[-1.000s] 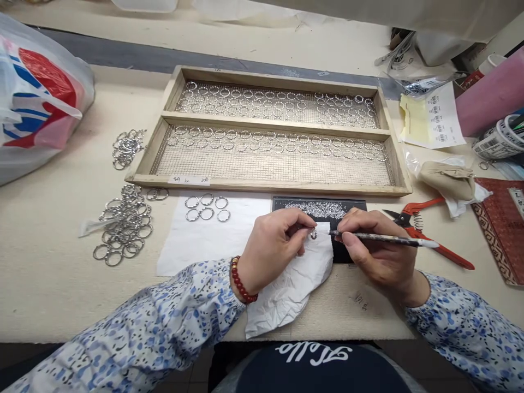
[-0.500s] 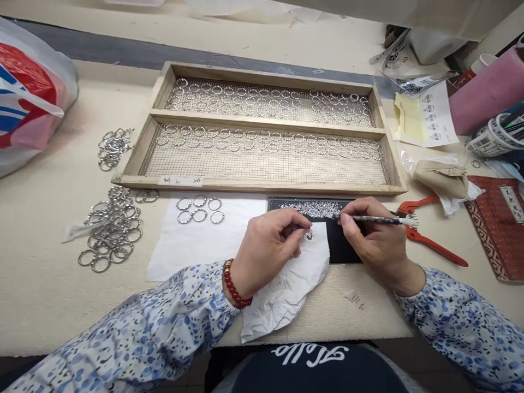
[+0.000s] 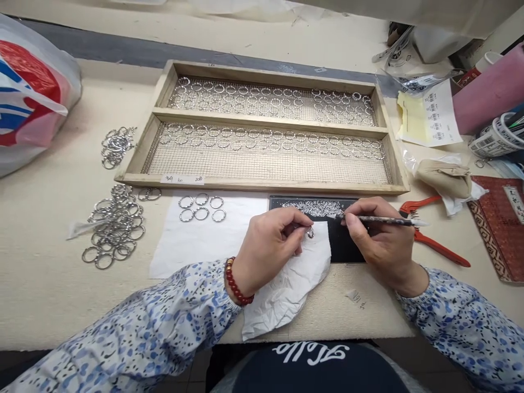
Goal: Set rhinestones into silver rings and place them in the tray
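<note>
Between thumb and forefinger, my left hand (image 3: 273, 248) pinches a small silver metal ring (image 3: 310, 232), mostly hidden by the fingers, above a crumpled white tissue (image 3: 282, 300). My right hand (image 3: 380, 237) grips a thin pen-like stick (image 3: 379, 219) with a dark patterned shaft, its pale tip pointing left. That tip is over the black tray (image 3: 341, 240), just below a spread of tiny glittering stones (image 3: 313, 208). Several silver rings (image 3: 201, 213) lie in two short rows on a white sheet (image 3: 180, 245) to the left.
Behind the hands stands a two-part wooden mesh frame (image 3: 262, 184) with rows of rings. Heaps of rings (image 3: 117, 229) lie at left, near a plastic bag (image 3: 36, 98). At right are red-handled pliers (image 3: 444, 248), a red pouch (image 3: 501, 229) and a cup of pens (image 3: 495, 136).
The view has shifted slightly, moving everything a little to the right in the picture. Both hands keep their holds, and the stick's tip stays close to the stones.
</note>
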A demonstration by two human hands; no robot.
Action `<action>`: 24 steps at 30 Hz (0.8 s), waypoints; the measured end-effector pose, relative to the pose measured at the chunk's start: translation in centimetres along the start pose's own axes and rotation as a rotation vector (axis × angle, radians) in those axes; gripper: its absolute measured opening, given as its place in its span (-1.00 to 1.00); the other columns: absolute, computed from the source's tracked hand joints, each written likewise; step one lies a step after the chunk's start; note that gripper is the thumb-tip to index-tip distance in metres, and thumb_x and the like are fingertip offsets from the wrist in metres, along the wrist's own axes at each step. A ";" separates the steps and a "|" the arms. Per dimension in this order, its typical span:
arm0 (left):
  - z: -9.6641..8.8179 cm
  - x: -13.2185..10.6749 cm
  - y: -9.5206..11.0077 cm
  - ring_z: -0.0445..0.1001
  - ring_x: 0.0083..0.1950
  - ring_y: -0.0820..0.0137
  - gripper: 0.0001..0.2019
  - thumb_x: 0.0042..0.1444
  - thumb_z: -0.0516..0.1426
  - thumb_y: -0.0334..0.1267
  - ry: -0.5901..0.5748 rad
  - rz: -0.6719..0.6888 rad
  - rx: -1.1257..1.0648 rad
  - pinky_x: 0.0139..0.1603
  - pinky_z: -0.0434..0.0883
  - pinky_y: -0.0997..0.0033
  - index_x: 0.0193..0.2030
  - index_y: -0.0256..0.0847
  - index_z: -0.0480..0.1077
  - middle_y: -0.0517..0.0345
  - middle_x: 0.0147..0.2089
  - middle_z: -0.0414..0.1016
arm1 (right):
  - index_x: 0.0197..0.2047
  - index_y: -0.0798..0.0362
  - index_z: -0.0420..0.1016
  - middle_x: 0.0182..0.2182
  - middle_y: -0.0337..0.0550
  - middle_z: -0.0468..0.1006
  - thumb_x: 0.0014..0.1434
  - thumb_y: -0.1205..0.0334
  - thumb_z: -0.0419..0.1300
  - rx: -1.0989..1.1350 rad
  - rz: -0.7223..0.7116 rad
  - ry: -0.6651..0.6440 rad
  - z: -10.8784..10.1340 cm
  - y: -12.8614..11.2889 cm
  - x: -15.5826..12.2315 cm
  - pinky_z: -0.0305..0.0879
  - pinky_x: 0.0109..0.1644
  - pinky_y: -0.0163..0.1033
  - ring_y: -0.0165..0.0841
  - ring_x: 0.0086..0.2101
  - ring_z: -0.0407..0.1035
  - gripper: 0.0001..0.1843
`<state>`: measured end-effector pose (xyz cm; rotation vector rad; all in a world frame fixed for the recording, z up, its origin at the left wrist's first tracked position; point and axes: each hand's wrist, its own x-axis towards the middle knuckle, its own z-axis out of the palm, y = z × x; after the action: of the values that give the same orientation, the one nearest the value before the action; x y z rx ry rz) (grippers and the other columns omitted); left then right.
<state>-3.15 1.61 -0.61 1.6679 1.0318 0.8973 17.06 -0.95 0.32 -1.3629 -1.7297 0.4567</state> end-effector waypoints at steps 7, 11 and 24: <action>0.1 0.0 0.0 0.49 -0.59 0.53 -0.84 0.08 0.13 -0.59 -0.002 -0.017 0.006 -0.55 0.44 0.59 -0.28 -0.34 0.50 0.23 -0.54 0.48 | -0.27 0.08 0.45 -0.42 -0.21 0.45 0.18 0.44 0.19 0.308 -0.049 -0.076 0.2 -0.8 -0.5 0.33 -0.31 -0.20 -0.37 -0.40 0.38 -0.91; 0.2 0.0 0.0 0.49 -0.58 0.53 -0.84 0.08 0.14 -0.58 0.001 -0.020 0.012 -0.54 0.45 0.59 -0.28 -0.32 0.49 0.24 -0.53 0.49 | -0.25 0.06 0.47 -0.41 -0.20 0.46 0.17 0.46 0.20 0.326 -0.073 -0.097 0.4 -0.8 -0.7 0.35 -0.25 -0.15 -0.34 -0.37 0.40 -0.88; 0.1 -0.1 0.0 0.49 -0.58 0.53 -0.85 0.09 0.14 -0.57 -0.006 -0.018 -0.002 -0.53 0.46 0.58 -0.28 -0.30 0.48 0.22 -0.50 0.50 | -0.24 0.07 0.47 -0.40 -0.19 0.47 0.16 0.48 0.21 0.297 -0.079 -0.112 0.5 -0.8 -0.8 0.37 -0.22 -0.13 -0.35 -0.37 0.40 -0.86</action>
<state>-3.06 1.45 -0.62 1.6564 1.0398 0.8811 16.21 -1.83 0.30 -1.0714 -1.7190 0.7257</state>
